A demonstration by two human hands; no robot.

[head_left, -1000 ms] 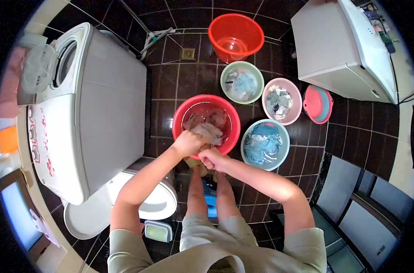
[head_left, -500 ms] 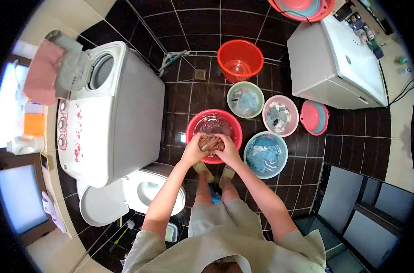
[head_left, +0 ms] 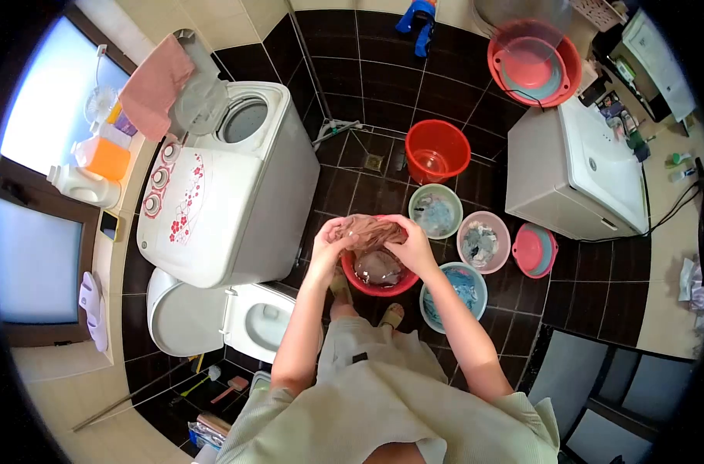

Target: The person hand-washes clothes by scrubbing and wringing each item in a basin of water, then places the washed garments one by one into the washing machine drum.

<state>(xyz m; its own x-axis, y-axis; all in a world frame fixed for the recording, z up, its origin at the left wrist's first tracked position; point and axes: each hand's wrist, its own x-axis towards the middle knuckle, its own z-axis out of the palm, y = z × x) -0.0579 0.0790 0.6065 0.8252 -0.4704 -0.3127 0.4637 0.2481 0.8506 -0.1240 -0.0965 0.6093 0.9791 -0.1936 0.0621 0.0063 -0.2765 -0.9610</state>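
Note:
A wet, brown piece of thin clothing (head_left: pixel 366 232) is stretched between my two hands above a red basin (head_left: pixel 381 291). My left hand (head_left: pixel 333 241) grips its left end, fingers closed on the fabric. At the other end, my right hand (head_left: pixel 410 246) holds a bunched part of it. More brown cloth (head_left: pixel 378 267) bulges below, in the basin; I cannot tell whether it joins the held piece. The far side of the basin is hidden behind the fabric and hands.
Right of the red basin stand a green basin (head_left: pixel 435 235), a pink basin (head_left: pixel 507 244) and a blue basin (head_left: pixel 482 291), each with wet cloth. A red bucket (head_left: pixel 423 165) is behind. The washing machine (head_left: pixel 271 197) and toilet (head_left: pixel 240 325) are left; a sink cabinet (head_left: pixel 545 182) is right.
My hands have lifted the brown clothing, which was bunched between them, and drawn it out wider. The head view has shifted, now showing more of the far wall.

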